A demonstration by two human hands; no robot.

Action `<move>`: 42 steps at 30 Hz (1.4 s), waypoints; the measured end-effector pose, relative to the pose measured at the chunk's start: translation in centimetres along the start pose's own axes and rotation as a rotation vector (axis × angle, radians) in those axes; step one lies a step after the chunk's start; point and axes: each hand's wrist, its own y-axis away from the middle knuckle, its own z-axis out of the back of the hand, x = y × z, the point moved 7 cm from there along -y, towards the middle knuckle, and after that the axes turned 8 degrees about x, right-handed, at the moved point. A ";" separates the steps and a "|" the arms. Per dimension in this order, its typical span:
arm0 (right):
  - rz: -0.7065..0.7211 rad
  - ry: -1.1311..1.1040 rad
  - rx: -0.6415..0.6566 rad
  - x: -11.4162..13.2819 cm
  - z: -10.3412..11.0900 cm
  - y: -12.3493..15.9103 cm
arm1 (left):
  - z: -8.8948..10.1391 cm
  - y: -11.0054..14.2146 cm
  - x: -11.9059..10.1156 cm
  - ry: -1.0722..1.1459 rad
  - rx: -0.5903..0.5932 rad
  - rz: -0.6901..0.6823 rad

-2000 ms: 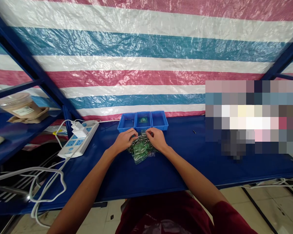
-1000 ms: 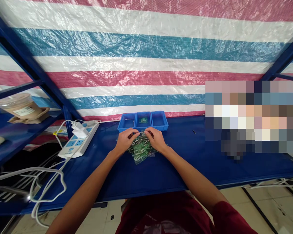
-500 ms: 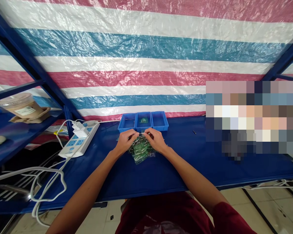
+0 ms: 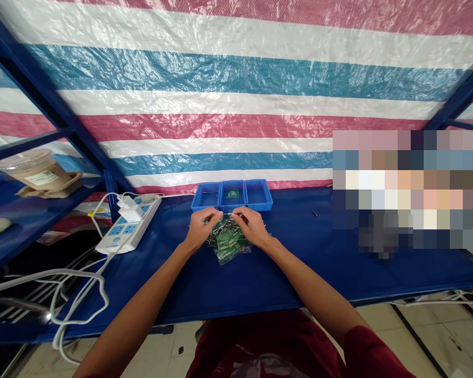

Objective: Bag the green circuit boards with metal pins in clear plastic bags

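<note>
Both hands hover over a heap at the middle of the table. My left hand (image 4: 201, 228) is closed, thumb and forefinger pinched together; what they grip is too small to make out. Opposite it, my right hand (image 4: 252, 227) pinches in the same way, its fingertips a small gap from the left ones. Something thin and pale shows in that gap, too tiny to name. Beneath lie small clear bags with green contents (image 4: 229, 247), mixed with several thin metal pieces (image 4: 224, 228). The hands partly hide the heap's sides.
Three blue bins (image 4: 257, 203) stand side by side behind the hands; the middle one holds a small green packet (image 4: 232, 194). A white power strip (image 4: 130, 236) with cables lies left. A small dark piece (image 4: 315, 213) rests on the blue table (image 4: 291, 252). A cup (image 4: 41, 173) sits on the left shelf.
My left fingertips have shifted slightly left, so the gap between the two pinches is a little wider. My right hand is nearly still, and the heap looks the same.
</note>
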 end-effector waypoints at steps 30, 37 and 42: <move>-0.129 0.036 -0.156 -1.4 0.9 0.2 | -0.3 -0.3 -0.1 -0.107 0.028 0.007; -0.054 0.047 -0.076 -0.6 0.4 0.1 | -0.5 -0.1 0.8 0.019 0.055 0.104; -0.003 0.049 0.034 -0.4 -0.6 0.0 | -0.5 0.1 0.5 0.059 0.046 0.125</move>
